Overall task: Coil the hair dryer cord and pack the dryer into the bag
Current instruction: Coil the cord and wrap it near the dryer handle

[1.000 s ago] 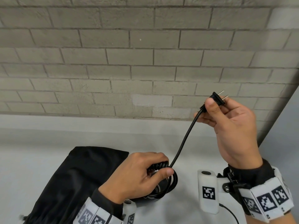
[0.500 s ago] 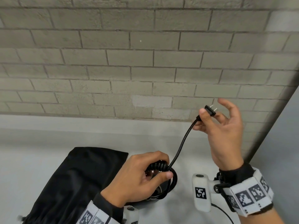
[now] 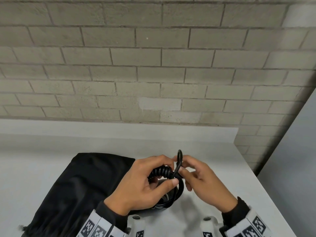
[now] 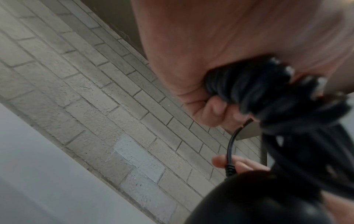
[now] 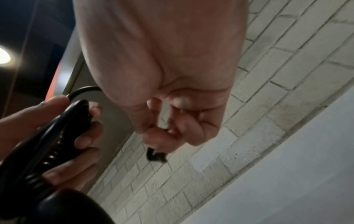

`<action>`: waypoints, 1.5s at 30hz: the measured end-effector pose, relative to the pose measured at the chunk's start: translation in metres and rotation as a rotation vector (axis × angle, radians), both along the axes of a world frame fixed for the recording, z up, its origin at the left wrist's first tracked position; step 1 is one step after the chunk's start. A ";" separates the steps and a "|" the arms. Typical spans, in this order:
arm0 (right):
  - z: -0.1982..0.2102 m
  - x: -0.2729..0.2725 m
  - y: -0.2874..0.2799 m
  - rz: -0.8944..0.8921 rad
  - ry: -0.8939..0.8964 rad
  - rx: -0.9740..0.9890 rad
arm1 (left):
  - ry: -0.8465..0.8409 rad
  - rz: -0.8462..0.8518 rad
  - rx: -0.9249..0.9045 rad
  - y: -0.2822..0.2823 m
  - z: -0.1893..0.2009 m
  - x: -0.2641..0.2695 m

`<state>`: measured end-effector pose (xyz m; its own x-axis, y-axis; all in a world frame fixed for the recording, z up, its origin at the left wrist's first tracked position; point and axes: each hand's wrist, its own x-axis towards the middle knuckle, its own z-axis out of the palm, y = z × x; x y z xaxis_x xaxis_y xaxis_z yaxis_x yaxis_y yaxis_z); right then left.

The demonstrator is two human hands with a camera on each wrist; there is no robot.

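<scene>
Fingers of left hand (image 3: 140, 183) clamped round one coiled cord (image 3: 161, 171), right hand (image 3: 203, 180) fingers pinching its one plug (image 5: 156, 156), beside one bag (image 3: 77, 185).

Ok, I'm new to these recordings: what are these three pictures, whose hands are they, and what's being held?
No machine here: a person wears one camera on the head and one on each wrist. The head view looks down at a grey table by a brick wall, with a black bag lying on it. The left hand grips the hair dryer with its cord wound round it. The right hand pinches the cord's plug end. The wrist views show the same grips from below.
</scene>
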<state>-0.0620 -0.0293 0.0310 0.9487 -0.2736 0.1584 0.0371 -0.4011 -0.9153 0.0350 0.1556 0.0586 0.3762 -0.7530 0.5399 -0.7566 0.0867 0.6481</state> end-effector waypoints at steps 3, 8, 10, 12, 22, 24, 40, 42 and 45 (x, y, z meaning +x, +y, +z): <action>0.007 -0.001 0.005 0.033 -0.029 0.062 | -0.007 -0.020 -0.006 0.000 0.001 0.000; 0.014 -0.003 0.012 0.034 -0.099 0.343 | 0.004 -0.044 -0.015 0.001 0.002 -0.001; 0.014 -0.003 0.019 0.037 -0.087 0.425 | 0.003 -0.050 -0.024 0.001 0.003 -0.001; 0.014 -0.003 0.026 0.054 -0.069 0.489 | 0.004 -0.057 -0.037 0.001 0.003 0.000; 0.012 -0.013 0.047 0.086 -0.035 0.733 | -0.015 -0.066 -0.055 0.001 0.003 0.001; 0.010 -0.015 0.049 0.074 -0.051 0.758 | -0.015 -0.024 -0.048 0.001 0.001 0.001; -0.015 -0.030 0.070 -0.272 -0.412 -0.341 | 0.056 0.086 -0.050 -0.004 -0.001 0.000; -0.013 -0.030 0.065 -0.362 -0.510 -0.473 | 0.052 0.086 -0.052 -0.003 -0.001 0.001; -0.003 -0.032 0.063 -0.392 -0.621 -0.435 | 0.041 0.094 -0.059 -0.004 -0.002 0.003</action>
